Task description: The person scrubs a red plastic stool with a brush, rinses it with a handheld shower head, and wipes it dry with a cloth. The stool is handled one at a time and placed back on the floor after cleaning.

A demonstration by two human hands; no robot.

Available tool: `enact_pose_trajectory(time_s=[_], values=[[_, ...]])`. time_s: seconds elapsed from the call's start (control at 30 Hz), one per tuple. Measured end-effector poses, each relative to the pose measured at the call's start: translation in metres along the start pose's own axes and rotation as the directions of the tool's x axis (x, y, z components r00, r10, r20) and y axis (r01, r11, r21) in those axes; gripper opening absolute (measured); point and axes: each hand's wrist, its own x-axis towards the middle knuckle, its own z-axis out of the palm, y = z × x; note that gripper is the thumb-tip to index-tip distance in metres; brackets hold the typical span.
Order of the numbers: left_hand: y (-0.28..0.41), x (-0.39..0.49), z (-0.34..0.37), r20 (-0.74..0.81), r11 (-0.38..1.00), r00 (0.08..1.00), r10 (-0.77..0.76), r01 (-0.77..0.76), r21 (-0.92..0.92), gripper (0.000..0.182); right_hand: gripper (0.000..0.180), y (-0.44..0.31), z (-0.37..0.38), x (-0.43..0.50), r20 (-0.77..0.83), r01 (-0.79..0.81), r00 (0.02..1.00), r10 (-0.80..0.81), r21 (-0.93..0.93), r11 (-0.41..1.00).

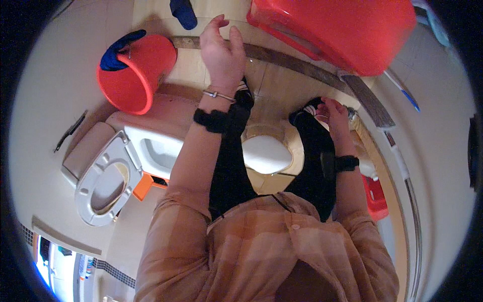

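Observation:
My left hand [222, 56] is raised over the tiled floor, palm empty, with thumb and fingers apart. A thin metal bracelet [217, 95] and a black strap [211, 120] circle that wrist. Beside it to the left, a red bucket [139, 75] carries a dark blue slipper-like item [117, 53] on its rim. My right hand [336, 117] hangs near my right shoe [307, 109], its fingers loosely curled; nothing is plainly seen in it. Between my legs shows a smooth white oval surface [267, 154], perhaps a seat or lid.
At left stands a toilet [162, 151] with its seat [109, 188] raised. A large red plastic tub [332, 34] lies at the upper right, near a raised stone sill [290, 64]. A dark blue slipper [183, 14] rests on the floor. A white-and-blue stick [403, 92] leans at right.

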Motion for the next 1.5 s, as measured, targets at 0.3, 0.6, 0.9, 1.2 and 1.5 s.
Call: enact_pose_trajectory(time_s=[0.3,0.6,0.9,1.2,1.5], values=[[-0.057,-0.035,0.097,-0.132,0.952,0.982,-0.135,0.091,-0.291,0.034,0.031,0.044,-0.030,0.101,0.140,0.004,0.990,-0.002,-0.013,1.000],[-0.055,-0.030,0.071,-0.093,0.925,0.995,-0.047,0.008,-0.379,0.034,0.026,0.031,-0.028,0.097,0.260,0.205,0.943,-0.210,0.047,0.978],[-0.074,-0.007,0.064,-0.342,0.936,0.931,0.130,-0.229,-0.268,0.020,0.024,0.010,-0.011,0.066,0.306,0.464,0.827,-0.471,0.101,0.880],[-0.125,0.042,-0.067,-0.331,0.994,0.942,-0.059,0.087,0.069,0.033,0.018,0.019,-0.010,0.085,0.224,0.570,0.810,-0.543,-0.078,0.818],[-0.246,0.072,-0.186,-0.555,0.809,0.759,-0.341,0.537,0.238,0.080,0.018,0.049,-0.043,0.103,0.187,0.440,0.893,-0.410,-0.167,0.882]])
